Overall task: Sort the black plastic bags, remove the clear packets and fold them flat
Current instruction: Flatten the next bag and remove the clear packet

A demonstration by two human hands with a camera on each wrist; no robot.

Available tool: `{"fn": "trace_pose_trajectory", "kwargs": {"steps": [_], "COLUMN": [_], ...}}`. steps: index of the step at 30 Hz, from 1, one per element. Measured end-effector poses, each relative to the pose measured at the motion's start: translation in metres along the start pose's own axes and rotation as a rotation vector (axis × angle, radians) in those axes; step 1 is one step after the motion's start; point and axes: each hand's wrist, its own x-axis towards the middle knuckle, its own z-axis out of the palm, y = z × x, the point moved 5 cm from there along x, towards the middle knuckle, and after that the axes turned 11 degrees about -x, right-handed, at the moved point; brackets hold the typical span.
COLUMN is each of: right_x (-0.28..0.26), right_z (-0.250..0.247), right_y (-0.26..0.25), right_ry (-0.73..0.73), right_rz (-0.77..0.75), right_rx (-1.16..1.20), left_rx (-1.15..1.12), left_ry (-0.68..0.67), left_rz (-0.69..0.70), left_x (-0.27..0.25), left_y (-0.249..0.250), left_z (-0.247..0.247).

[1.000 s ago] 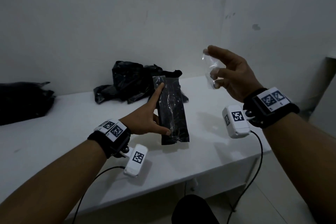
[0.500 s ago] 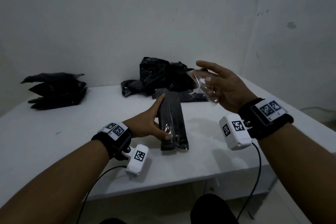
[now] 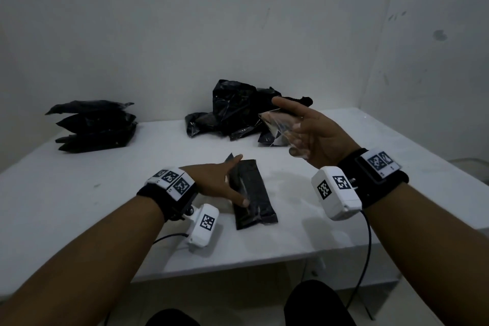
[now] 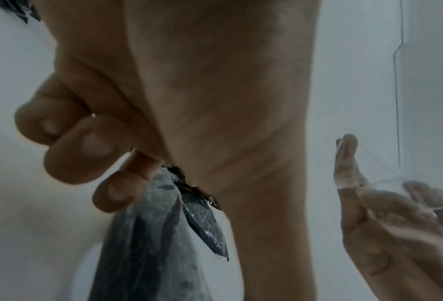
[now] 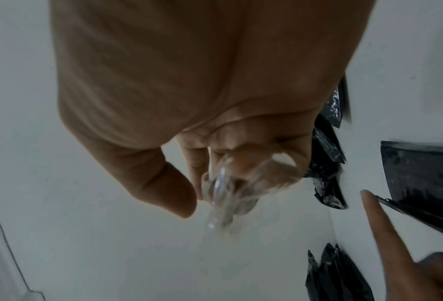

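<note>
1. A stack of flat black bags point(image 3: 95, 127) sits at the far left of the counter point(image 3: 79, 206), well apart from everything else; judging by its neatness, this is where finished ones belong
2. The left hand point(image 3: 215, 182) lies on the folded black bag point(image 3: 251, 194) near the counter's front edge, thumb curled onto its near end and forefinger stretched along its left side, so it grasps the bag and pins it flat
3. From the left wrist view the other fingers point(image 4: 97, 146) curl beside the bag's glossy plastic point(image 4: 148, 234), apart from it
4. Behind, against the wall, a loose heap of crumpled black bags point(image 3: 238, 114) waits unsorted
5. The right hand point(image 3: 315, 135) hovers above the counter to the right of the heap, fingers grasping a clear packet point(image 3: 277, 127) that drapes over them
6. To do this step well, I judge the packet should be set aside clear of both piles, since thin film slips and clings to skin
7. The left hand should keep pressure on the fold until the right is free to smooth it, or the slick plastic may spring open
</note>
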Motion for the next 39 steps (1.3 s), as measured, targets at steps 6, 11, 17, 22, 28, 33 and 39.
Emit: {"fn": "trace_pose_trajectory", "kwargs": {"steps": [6, 11, 17, 22, 28, 33, 39], "right_x": [-0.003, -0.005, -0.008, -0.010, -0.009, -0.011, -0.017], "right_z": [0.009, 0.013, 0.012, 0.010, 0.001, 0.002, -0.006], "right_y": [0.003, 0.004, 0.006, 0.008, 0.010, 0.009, 0.010], "right_ry": [-0.078, -0.151, -0.201, -0.191, -0.149, -0.229, -0.095], "right_rz": [0.028, -0.001, 0.010, 0.040, 0.097, 0.211, 0.300], "right_rx": [0.072, 0.197, 0.236, 0.211, 0.051, 0.173, -0.045], "left_rx": [-0.763, -1.057, -1.206, -1.321, -1.317, -1.363, -1.313], "left_ry": [0.314, 0.151, 0.117, 0.044, -0.092, -0.139, -0.288], "left_rz": [0.408, 0.546, 0.596, 0.594, 0.580, 0.557, 0.466], "left_x": [-0.007, -0.014, -0.007, -0.004, -0.007, -0.010, -0.010], "left_y": [0.027, 0.066, 0.072, 0.073, 0.068, 0.064, 0.059], "left_z": [-0.029, -0.028, -0.024, -0.022, -0.025, -0.027, -0.022]}}
